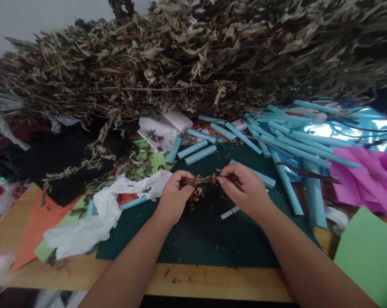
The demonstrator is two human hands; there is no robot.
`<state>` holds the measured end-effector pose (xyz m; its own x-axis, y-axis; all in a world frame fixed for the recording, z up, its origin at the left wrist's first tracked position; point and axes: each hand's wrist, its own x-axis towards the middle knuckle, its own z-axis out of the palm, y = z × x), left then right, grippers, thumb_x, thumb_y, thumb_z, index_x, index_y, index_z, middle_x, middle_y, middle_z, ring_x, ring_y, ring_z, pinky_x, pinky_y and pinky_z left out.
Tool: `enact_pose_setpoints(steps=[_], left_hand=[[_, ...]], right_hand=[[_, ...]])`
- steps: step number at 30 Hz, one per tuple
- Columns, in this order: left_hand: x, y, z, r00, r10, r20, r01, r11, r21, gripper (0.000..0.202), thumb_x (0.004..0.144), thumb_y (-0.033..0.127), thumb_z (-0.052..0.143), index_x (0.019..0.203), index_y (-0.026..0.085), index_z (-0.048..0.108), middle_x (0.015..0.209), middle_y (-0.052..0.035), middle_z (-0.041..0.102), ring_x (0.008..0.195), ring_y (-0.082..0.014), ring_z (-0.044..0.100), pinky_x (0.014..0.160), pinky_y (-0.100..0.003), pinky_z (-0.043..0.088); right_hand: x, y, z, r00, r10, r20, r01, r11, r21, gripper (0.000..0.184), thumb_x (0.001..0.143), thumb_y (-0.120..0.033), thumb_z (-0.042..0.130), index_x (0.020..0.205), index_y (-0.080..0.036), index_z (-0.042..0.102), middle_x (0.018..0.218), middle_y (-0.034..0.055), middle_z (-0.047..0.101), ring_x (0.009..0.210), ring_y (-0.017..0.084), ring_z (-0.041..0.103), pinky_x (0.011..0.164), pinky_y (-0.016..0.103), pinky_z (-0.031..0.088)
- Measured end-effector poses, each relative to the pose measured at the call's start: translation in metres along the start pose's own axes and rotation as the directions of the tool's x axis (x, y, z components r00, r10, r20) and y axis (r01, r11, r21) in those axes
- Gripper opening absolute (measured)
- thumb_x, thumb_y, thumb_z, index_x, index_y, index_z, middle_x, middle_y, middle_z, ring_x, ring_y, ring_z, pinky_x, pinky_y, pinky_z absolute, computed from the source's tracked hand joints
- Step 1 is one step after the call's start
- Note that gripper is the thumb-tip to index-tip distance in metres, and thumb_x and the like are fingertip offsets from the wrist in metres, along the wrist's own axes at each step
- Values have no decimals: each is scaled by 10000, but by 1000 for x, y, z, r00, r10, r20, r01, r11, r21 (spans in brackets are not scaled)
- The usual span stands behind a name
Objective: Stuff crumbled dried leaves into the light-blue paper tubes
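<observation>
My left hand and my right hand meet over a dark green mat, both pinched on a small clump of dried brown leaves held between them. Crumbs of leaf lie scattered on the mat below. A short white stick rests on the mat just under my right hand.
A huge heap of dried leafy branches fills the back. Several rolled light-blue paper tubes lie behind and to the right. Crumpled white tissue, orange paper, green paper and pink tissue surround the mat on the wooden table.
</observation>
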<state>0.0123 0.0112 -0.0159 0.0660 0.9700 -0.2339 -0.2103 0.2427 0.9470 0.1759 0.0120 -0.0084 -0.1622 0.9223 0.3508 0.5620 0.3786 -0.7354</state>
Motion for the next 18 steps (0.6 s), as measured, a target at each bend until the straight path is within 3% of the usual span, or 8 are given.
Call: enact_pose_setpoints(steps=[3, 8, 11, 14, 16, 18], left_hand=[[0, 1, 1, 1000, -26, 8, 27, 997, -74, 160, 608, 161, 589, 745, 169, 506, 705, 34, 524, 590, -68, 508, 460, -155, 460], [-1, -4, 2, 997, -52, 61, 60, 988, -145, 155, 634, 238, 616, 754, 163, 552, 689, 23, 563, 605, -78, 536, 518, -174, 469], [-4, -7, 2, 991, -36, 125, 44, 997, -57, 158, 690, 291, 576, 781, 163, 571, 688, 13, 564, 604, -76, 537, 533, -170, 464], [-7, -5, 1, 975, -42, 218, 37, 999, 25, 276, 689, 309, 574, 943, 210, 533, 784, -3, 571, 631, -97, 550, 515, -194, 473], [-8, -2, 1, 967, 21, 256, -52, 992, 117, 427, 632, 251, 631, 1036, 249, 491, 909, -18, 567, 709, -119, 558, 563, -217, 484], [-9, 2, 0, 962, 115, 246, -180, 948, 263, 420, 608, 185, 643, 1009, 244, 531, 950, -28, 569, 763, -131, 553, 620, -222, 479]], right_hand=[[-1, -1, 1, 994, -45, 99, 44, 999, 14, 111, 708, -165, 481, 818, -186, 482, 699, 5, 538, 551, 110, 497, 499, 216, 406], [-3, -7, 9, 940, -178, 292, 209, 975, -77, 517, 702, -305, 569, 1159, -157, 377, 1044, 107, 520, 894, 218, 514, 714, 335, 438], [-3, -7, 11, 946, -154, 286, 207, 964, -167, 345, 755, -262, 517, 1084, -170, 466, 911, 84, 562, 799, 210, 537, 655, 327, 441], [-3, -4, 10, 958, -184, 222, 223, 960, -167, 176, 786, -211, 459, 933, -171, 549, 798, 62, 578, 730, 192, 543, 622, 298, 431], [-3, -3, 9, 965, -196, 171, 223, 963, -151, 142, 787, -206, 454, 866, -165, 564, 773, 57, 588, 716, 183, 546, 612, 279, 423], [-3, -3, 7, 969, -200, 143, 220, 965, -140, 125, 781, -205, 463, 832, -166, 569, 755, 46, 598, 701, 169, 550, 603, 259, 418]])
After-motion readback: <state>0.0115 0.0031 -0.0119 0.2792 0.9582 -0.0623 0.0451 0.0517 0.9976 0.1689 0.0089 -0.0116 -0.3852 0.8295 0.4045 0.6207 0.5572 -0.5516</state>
